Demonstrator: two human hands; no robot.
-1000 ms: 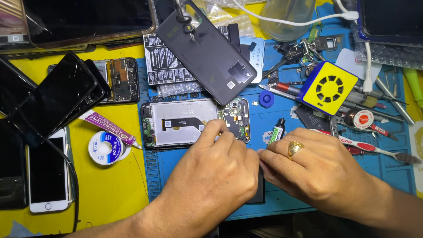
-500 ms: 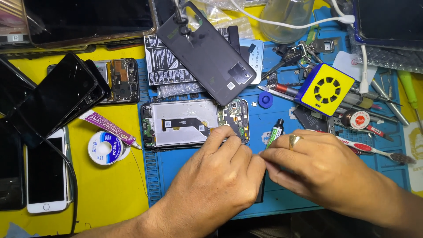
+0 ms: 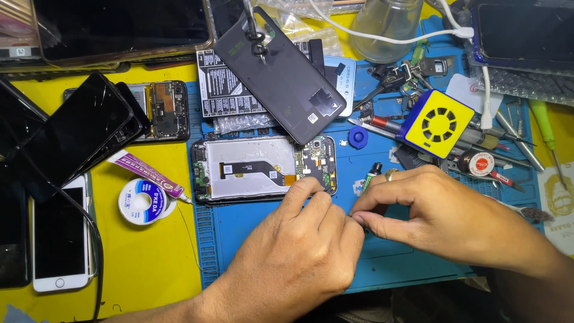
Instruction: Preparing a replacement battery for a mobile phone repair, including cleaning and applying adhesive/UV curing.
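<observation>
An opened phone (image 3: 257, 170) lies face down on the blue mat (image 3: 412, 263), its metal frame, flex cable and circuit board exposed. My left hand (image 3: 293, 251) sits just below it, fingers curled, the forefinger tip touching the phone's lower right edge. My right hand (image 3: 442, 215), with a ring on one finger, comes in from the right. Its thumb and forefinger are pinched together against my left knuckles. Anything tiny between the fingertips is hidden. A small green-labelled bottle (image 3: 369, 176) stands just behind the right fingers.
A dark back cover (image 3: 281, 78) leans behind the phone, over a battery (image 3: 224, 90). A yellow-and-blue fan block (image 3: 436, 122), screwdrivers, tweezers and a red-white reel (image 3: 478, 162) crowd the right. On the yellow surface at left are a glue tube (image 3: 146, 173), a wire spool (image 3: 140, 200) and several phones (image 3: 60, 239).
My left forefinger has slid a little to the right along the phone's lower edge. The right hand's pinched fingers have stayed against my left hand.
</observation>
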